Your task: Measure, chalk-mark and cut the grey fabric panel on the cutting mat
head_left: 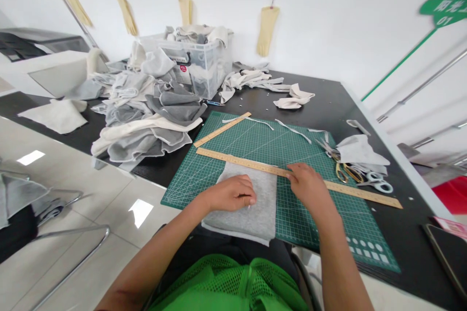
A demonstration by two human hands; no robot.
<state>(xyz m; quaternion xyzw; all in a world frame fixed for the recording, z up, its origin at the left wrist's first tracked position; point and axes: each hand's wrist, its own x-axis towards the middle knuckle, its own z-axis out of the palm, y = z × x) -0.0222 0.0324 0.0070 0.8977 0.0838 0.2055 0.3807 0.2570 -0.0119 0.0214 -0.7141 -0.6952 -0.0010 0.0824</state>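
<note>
A grey cloth piece (264,204) lies on the green cutting mat (306,221), its lower edge hanging over the table's front. Along its top edge runs a long wooden ruler (361,191). My right hand (305,182) is on this ruler, to the right of the cloth, with its fingers closed at the ruler. Over the cloth is my left hand (233,194), its fingers curled; a small whitish tip shows below them, too small to identify. A shorter wooden ruler (222,129) lies slanted at the mat's upper left.
Grey cloth is heaped (146,116) at the left, before a full clear bin (204,65). Gold-handled scissors (341,172) and light-blue-handled scissors (381,183) lie right, beside scraps (361,150). A phone (447,252) lies at the right edge.
</note>
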